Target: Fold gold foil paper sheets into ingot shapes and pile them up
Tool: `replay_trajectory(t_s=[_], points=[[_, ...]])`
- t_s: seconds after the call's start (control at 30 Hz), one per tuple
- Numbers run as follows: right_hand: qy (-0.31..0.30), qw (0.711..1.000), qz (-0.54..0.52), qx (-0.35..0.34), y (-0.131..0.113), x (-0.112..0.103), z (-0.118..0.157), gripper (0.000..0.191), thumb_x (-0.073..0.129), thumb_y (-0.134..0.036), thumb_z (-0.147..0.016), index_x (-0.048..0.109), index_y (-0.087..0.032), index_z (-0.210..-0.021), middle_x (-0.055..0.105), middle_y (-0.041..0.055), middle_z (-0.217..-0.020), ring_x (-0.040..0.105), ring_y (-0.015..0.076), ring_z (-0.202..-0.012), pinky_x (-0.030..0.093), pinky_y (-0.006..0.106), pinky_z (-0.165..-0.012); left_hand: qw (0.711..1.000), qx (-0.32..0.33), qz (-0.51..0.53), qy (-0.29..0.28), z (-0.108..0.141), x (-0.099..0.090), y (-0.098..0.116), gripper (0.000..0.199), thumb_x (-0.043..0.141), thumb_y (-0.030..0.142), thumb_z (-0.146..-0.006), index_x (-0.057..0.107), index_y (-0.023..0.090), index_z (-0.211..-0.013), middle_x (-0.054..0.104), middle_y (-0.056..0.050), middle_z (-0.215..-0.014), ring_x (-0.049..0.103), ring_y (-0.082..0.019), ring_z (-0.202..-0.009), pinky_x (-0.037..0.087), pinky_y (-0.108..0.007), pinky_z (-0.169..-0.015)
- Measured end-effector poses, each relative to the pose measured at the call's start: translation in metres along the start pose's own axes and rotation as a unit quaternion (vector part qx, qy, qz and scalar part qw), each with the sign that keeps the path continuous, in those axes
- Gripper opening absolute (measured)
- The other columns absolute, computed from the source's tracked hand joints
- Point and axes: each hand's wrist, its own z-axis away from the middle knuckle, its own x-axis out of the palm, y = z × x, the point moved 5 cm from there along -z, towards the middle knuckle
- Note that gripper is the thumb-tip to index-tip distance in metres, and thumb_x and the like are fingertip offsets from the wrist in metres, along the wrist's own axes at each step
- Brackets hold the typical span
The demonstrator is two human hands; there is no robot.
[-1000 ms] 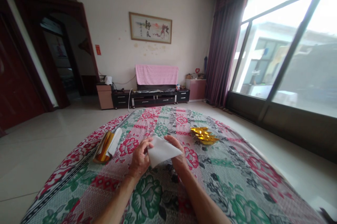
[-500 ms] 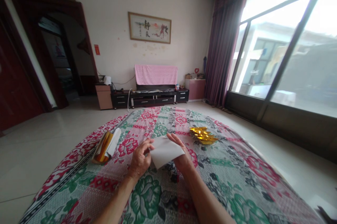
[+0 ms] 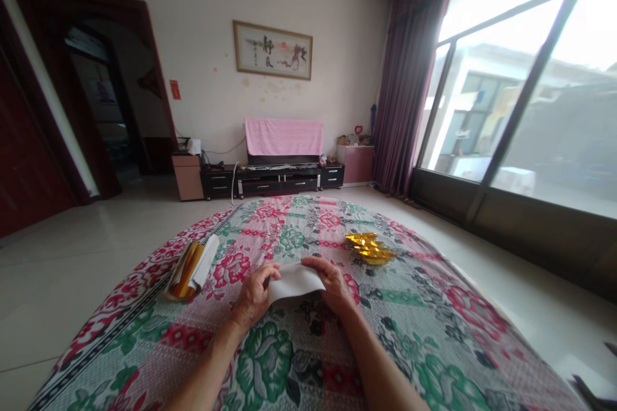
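A white sheet of paper (image 3: 295, 281) is held between my two hands above the flowered tablecloth (image 3: 265, 359), its lower edge bowed upward. My left hand (image 3: 255, 292) pinches its left end between thumb and fingers. At the right end, my right hand (image 3: 335, 283) grips the sheet, fingers on top along the far edge. Several folded gold foil pieces (image 3: 371, 248) lie in a row to the right, beyond my right hand. On the left rests a curled bundle of gold and white paper (image 3: 190, 273), apart from my left hand.
Beyond the round table stands a low black cabinet (image 3: 263, 186) with a pink cloth (image 3: 284, 136) over something on top. A purple curtain (image 3: 398, 96) and large windows are at the right; a doorway is at the left.
The paper has turned from a tilted diamond pose to lying straight between my hands, and now bends. My right hand's fingers have closed on its right end. The view has shifted slightly.
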Motion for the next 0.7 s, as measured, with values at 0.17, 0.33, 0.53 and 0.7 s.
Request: replay_trajectory(t_s=[0.17,0.33,0.53,0.7], points=[[-0.019,1.000,-0.001,0.002,-0.003,-0.006,0.002,0.029,0.051,-0.022,-0.068,0.072,-0.020,-0.089,0.070,0.0045,-0.099,0.061,0.0212,-0.097,0.041,0.039,-0.095,1.000,0.007,-0.008,0.000,0.000,0.000,-0.004,0.018,0.045,0.011,-0.068,0.058,0.018,-0.078,0.064,-0.009,-0.107,0.058,-0.020,-0.106,0.047,-0.033,-0.090],[0.002,1.000,0.005,0.020,0.004,-0.007,0.000,0.034,0.050,-0.030,-0.074,0.065,-0.017,-0.101,0.071,0.0082,-0.094,0.063,0.0214,-0.087,0.048,0.037,-0.083,0.999,0.004,-0.021,-0.026,0.001,0.003,-0.006,0.023,0.042,0.007,-0.068,0.060,0.019,-0.077,0.065,-0.008,-0.107,0.059,-0.018,-0.105,0.046,-0.032,-0.091],[0.072,0.989,0.124,-0.031,0.008,-0.003,-0.002,0.026,0.049,-0.022,-0.072,0.069,-0.019,-0.089,0.071,0.0043,-0.091,0.063,0.0196,-0.086,0.047,0.032,-0.082,0.997,0.018,-0.048,-0.052,0.002,0.006,0.002,0.025,0.041,0.005,-0.069,0.060,0.019,-0.079,0.064,-0.008,-0.109,0.058,-0.017,-0.105,0.044,-0.032,-0.094],[0.080,0.981,0.174,-0.022,0.016,-0.006,-0.002,0.042,0.045,-0.012,-0.064,0.068,-0.021,-0.098,0.069,0.0041,-0.101,0.062,0.0202,-0.095,0.044,0.035,-0.090,0.994,0.026,-0.079,-0.066,0.003,0.009,0.009,0.027,0.042,0.004,-0.068,0.061,0.020,-0.079,0.064,-0.007,-0.109,0.059,-0.018,-0.104,0.045,-0.032,-0.094]])
